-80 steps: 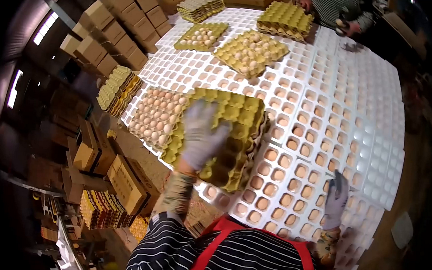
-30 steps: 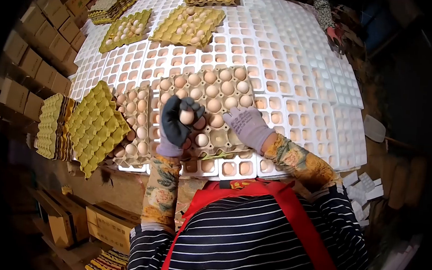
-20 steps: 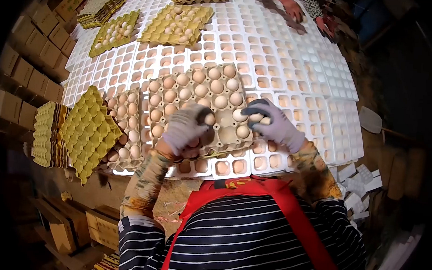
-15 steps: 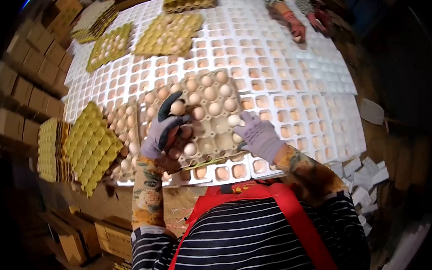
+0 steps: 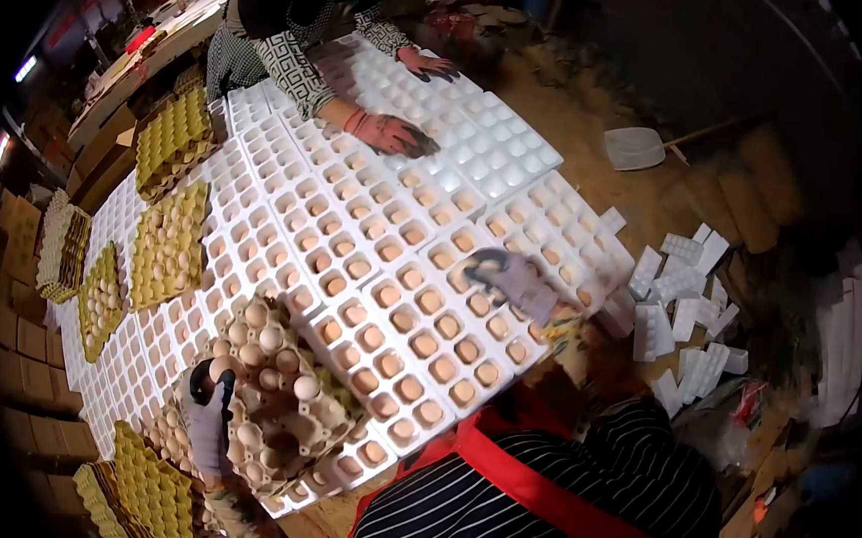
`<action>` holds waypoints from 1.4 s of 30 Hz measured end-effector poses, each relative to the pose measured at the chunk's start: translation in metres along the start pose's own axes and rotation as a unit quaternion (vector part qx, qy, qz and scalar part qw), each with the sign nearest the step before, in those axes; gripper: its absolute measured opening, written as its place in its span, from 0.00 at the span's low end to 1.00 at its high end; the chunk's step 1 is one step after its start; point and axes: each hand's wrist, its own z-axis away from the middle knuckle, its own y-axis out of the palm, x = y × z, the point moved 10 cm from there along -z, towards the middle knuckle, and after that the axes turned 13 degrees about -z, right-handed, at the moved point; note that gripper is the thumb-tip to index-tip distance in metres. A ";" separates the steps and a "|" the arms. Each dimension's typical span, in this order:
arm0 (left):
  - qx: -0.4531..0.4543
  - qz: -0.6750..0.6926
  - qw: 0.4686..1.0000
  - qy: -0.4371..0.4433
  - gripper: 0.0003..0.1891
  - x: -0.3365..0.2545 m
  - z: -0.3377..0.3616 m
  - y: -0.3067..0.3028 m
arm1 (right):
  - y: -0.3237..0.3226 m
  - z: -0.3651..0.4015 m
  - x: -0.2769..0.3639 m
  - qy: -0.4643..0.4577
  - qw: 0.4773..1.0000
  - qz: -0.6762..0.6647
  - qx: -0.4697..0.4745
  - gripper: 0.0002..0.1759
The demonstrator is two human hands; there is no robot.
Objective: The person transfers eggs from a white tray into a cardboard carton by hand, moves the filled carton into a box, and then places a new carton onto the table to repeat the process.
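A grey pulp tray (image 5: pixel 285 429) partly filled with eggs lies at the near left, on top of white foam trays (image 5: pixel 355 214) whose cells hold eggs. My left hand (image 5: pixel 205 423), in a grey glove with dark fingertips, is at that tray's left edge, fingers curled around an egg (image 5: pixel 221 367). My right hand (image 5: pixel 510 277), gloved and blurred, hovers over the white foam trays to the right, fingers bent. Whether it holds an egg is not visible. A striped shirt and red apron fill the bottom.
A co-worker across the table presses two pink-gloved hands (image 5: pixel 391 132) on the white trays. Yellow trays (image 5: pixel 168 241) with eggs and tray stacks (image 5: pixel 61 243) line the left side. Loose foam pieces (image 5: pixel 683 312) and a scoop (image 5: pixel 634 148) lie on the floor at the right.
The view has swung right. My right hand has left the grey tray and moved out over the white foam trays. My left hand stays at the grey tray.
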 end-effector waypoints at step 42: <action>-0.328 -0.335 0.868 0.164 0.24 -0.161 -0.006 0.180 | -0.106 -0.339 0.054 -0.356 0.844 0.367 -0.160 0.32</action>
